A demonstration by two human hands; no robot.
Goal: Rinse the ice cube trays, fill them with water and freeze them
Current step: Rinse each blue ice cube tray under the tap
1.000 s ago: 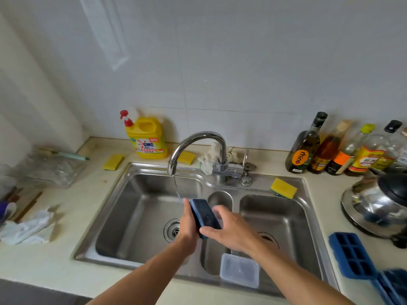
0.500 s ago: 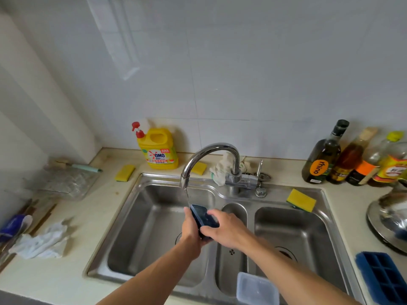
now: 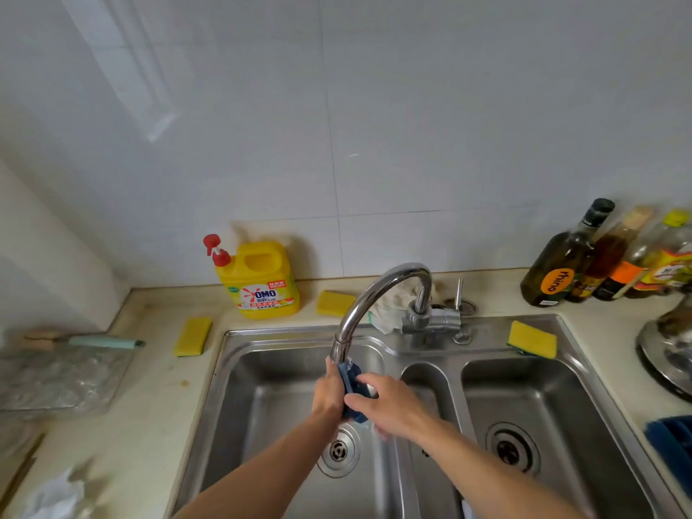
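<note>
A dark blue ice cube tray point(image 3: 352, 383) stands on edge right under the spout of the chrome tap point(image 3: 378, 305), over the left basin of the steel sink point(image 3: 269, 398). My left hand point(image 3: 329, 391) grips its left side and my right hand point(image 3: 382, 404) grips its right side. Most of the tray is hidden between the two hands. Water runs off below my right hand. Another blue tray point(image 3: 670, 440) lies on the counter at the right edge, cut off by the frame.
A yellow detergent jug point(image 3: 262, 282) and yellow sponges point(image 3: 193, 337) sit behind the sink, with another sponge point(image 3: 531, 339) on the sink rim. Oil bottles point(image 3: 565, 264) and a steel kettle point(image 3: 670, 354) stand at the right. A plastic bag point(image 3: 63, 376) lies on the left counter.
Both hands have lifted the tray up to the spout. The view has tilted up, so the clear lid on the sink's front rim has dropped out of sight.
</note>
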